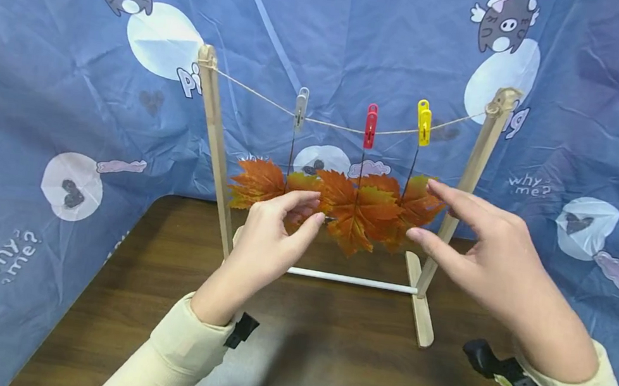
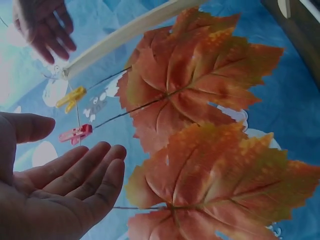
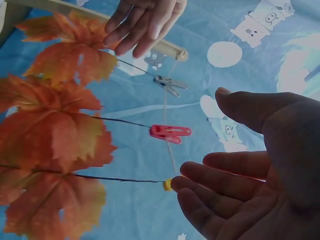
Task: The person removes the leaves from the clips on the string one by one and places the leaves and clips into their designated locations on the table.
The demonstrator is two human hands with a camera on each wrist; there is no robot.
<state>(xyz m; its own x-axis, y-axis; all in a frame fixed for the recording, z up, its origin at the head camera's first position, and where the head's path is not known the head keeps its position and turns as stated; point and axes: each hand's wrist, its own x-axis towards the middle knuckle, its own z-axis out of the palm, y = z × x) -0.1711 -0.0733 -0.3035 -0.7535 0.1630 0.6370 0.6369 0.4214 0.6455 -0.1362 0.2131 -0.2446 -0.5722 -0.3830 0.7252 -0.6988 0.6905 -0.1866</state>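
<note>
Three orange maple leaves hang by their stems from clothespins on a string (image 1: 252, 90). A grey clothespin (image 1: 300, 110) holds the left leaf (image 1: 258, 182), a red clothespin (image 1: 370, 127) the middle leaf (image 1: 354, 217), and a yellow clothespin (image 1: 423, 124) the right leaf (image 1: 421, 207). My left hand (image 1: 272, 236) is in front of the left leaf, fingers loosely bent and holding nothing. My right hand (image 1: 494, 252) is beside the right leaf, thumb and fingers apart, with nothing between them. Both wrist views show relaxed, empty fingers (image 2: 82, 177) near the clothespins.
Two wooden posts (image 1: 215, 138) carry the string, joined low down by a white rod (image 1: 351, 280). A wooden foot (image 1: 422, 320) stands on the brown table (image 1: 358, 370). Blue printed cloth (image 1: 346, 25) hangs behind and at both sides.
</note>
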